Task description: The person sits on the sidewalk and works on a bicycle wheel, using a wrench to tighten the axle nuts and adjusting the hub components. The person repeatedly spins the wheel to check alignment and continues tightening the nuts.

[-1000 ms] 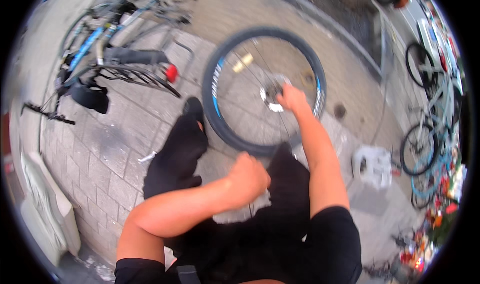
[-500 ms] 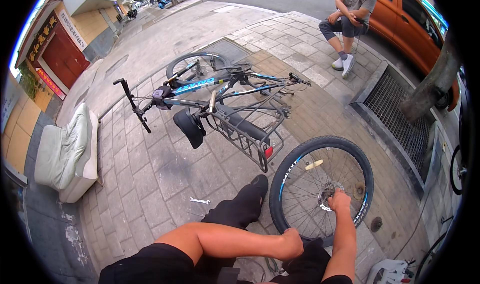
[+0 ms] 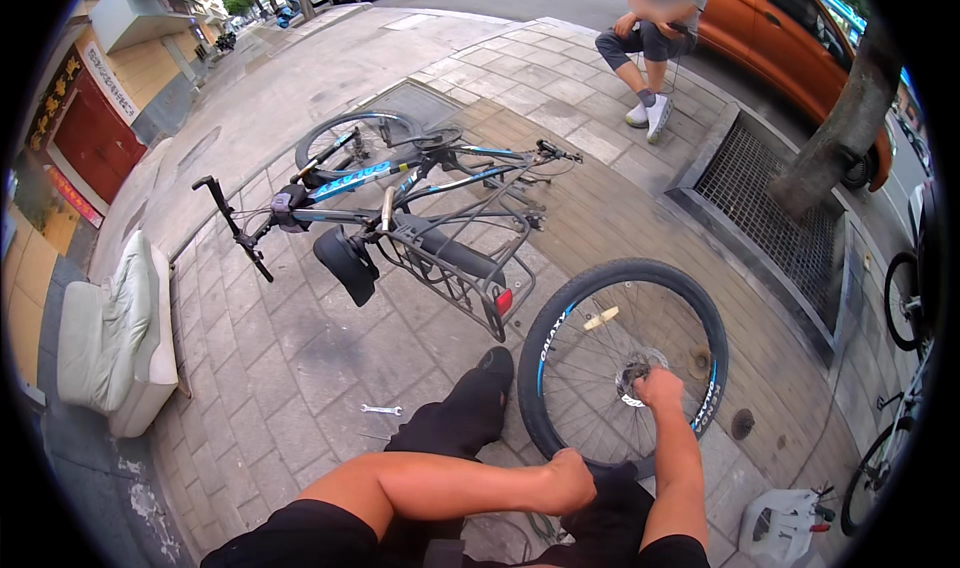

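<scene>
A bicycle wheel [image 3: 712, 313] with a black tyre, blue rim markings, a brake disc and a pale yellow reflector leans in front of my knees. At its centre my right hand [image 3: 660, 388] is closed, fingers pinched against the hub [image 3: 632, 376]; anything small between them is hidden. My left hand [image 3: 570, 482] is curled into a fist beside the tyre's lower edge, and what it may hold is hidden. Beyond the wheel a bicycle [image 3: 350, 188] lies on its side, with a black saddle [image 3: 345, 266] and a rear rack [image 3: 450, 280].
An open-end wrench [image 3: 382, 410] lies on the paving left of my leg. A white container with tools [image 3: 775, 528] stands at lower right. A pale cushioned seat [image 3: 115, 338] is at left. A seated person [image 3: 655, 43], a tree grate [image 3: 765, 203] and an orange car [image 3: 775, 38] are beyond.
The whole view has shifted slightly, so the bicycle and wheel sit a little further left. More of the white container shows. Both hands keep nearly the same places by the wheel.
</scene>
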A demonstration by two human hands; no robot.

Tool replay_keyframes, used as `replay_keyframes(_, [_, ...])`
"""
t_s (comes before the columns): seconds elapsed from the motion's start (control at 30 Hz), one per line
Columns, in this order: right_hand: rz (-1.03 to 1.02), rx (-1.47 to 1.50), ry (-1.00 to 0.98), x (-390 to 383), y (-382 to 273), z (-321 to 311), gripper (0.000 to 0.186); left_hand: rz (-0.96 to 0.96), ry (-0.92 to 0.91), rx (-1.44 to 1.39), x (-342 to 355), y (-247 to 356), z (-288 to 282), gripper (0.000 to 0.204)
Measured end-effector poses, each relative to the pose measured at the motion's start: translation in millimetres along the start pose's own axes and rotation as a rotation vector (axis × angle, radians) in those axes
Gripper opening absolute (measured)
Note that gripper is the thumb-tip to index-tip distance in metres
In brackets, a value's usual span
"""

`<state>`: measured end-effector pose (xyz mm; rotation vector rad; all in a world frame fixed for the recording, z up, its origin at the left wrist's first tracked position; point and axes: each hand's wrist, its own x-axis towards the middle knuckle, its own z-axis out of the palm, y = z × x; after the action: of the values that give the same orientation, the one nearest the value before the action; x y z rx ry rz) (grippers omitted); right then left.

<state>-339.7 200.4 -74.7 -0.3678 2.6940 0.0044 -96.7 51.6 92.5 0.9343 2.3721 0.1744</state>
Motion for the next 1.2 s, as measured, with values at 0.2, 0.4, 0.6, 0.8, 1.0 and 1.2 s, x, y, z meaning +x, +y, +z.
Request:
replay_keyframes(0.2, [0.053,0.092,-0.062,21.0,10.7,22.9,0.050,-0.015,0.020,-0.015,-6.7,-3.6,-9.6,0.011])
replay_keyframes(0.4, [0.035,-0.011,0.002,7.0,4.0,7.5,0.048,0.053,0.032,-0.041,-15.8,-10.3,-20.1,0.014])
replay_keyframes(0.6, [0.015,0.011,-0.070,23.2,20.0,34.6,0.045,0.080,0.028,-0.039,-12.9,-6.0,-22.7,0.017])
replay_keyframes(0.8, [-0.003,-0.053,-0.007,1.6,1.4,7.1,0.046,0.072,0.036,-0.053,-19.2,-13.0,-26.8,0.018])
replay_keyframes(1.0, [0.085,0.050,-0.159,29.3,11.2,29.9,0.049,0.066,0.055,-0.019,-19.8,-14.4,-20.5,0.018])
replay_keyframes(1.2, [-0.011,0.002,-0.002,8.7,8.7,13.1,0.051,0.072,0.091,0.024,-22.8,-15.3,-19.1,0.019])
